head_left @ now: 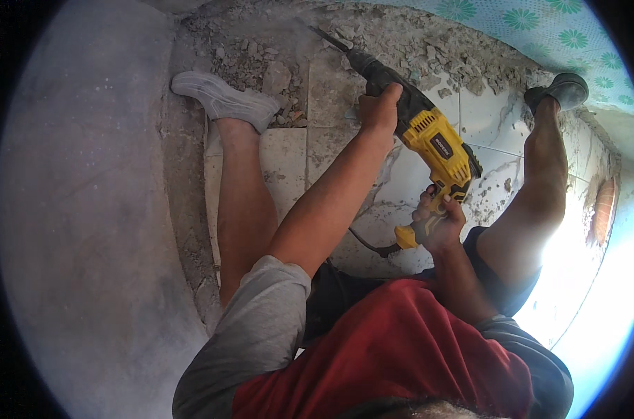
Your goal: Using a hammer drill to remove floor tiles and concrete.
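Note:
A yellow and black rotary hammer [435, 140] points up and to the left, its long chisel bit [325, 36] reaching into broken mortar and rubble [261, 56] where pale dust hangs. My left hand [380, 105] is closed round the black front part of the tool. My right hand [439, 220] grips the rear handle, fingers at the trigger. A black cord [366, 244] runs from the handle's base down to the left over the cracked tiles [345, 181].
My shod feet, left [226, 101] and right [561, 91], are spread either side of the tool. A grey plastered surface [93, 174] fills the left side. A flower-patterned surface [505, 14] runs along the upper right. Bright light falls at the right, near an orange-brown patch [603, 209].

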A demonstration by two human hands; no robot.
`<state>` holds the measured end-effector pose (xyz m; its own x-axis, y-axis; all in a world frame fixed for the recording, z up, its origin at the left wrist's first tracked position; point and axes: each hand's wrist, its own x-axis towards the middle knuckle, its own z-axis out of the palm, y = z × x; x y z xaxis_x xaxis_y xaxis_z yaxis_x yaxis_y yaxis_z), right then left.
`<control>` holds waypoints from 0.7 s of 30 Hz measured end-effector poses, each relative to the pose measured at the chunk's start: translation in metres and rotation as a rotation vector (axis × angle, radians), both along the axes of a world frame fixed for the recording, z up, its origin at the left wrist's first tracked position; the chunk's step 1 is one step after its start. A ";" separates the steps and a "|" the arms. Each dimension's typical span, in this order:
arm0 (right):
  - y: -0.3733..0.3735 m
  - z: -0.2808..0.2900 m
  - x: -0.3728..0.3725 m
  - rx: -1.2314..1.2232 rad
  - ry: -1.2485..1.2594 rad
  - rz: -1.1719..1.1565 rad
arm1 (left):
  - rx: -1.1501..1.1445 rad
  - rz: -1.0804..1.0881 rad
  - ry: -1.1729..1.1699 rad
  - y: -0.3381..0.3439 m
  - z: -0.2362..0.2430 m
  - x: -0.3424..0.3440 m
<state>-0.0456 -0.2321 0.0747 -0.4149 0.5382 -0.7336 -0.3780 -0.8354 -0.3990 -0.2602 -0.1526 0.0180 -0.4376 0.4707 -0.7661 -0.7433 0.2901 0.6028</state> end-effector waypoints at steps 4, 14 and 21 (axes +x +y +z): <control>0.001 -0.001 -0.001 0.001 0.011 0.000 | 0.028 0.011 -0.007 -0.002 -0.001 -0.002; 0.020 -0.001 0.005 0.024 -0.032 0.032 | -0.024 -0.039 0.049 0.008 0.007 0.002; 0.032 -0.004 0.009 0.059 -0.033 0.038 | -0.053 0.000 0.011 0.018 -0.015 0.006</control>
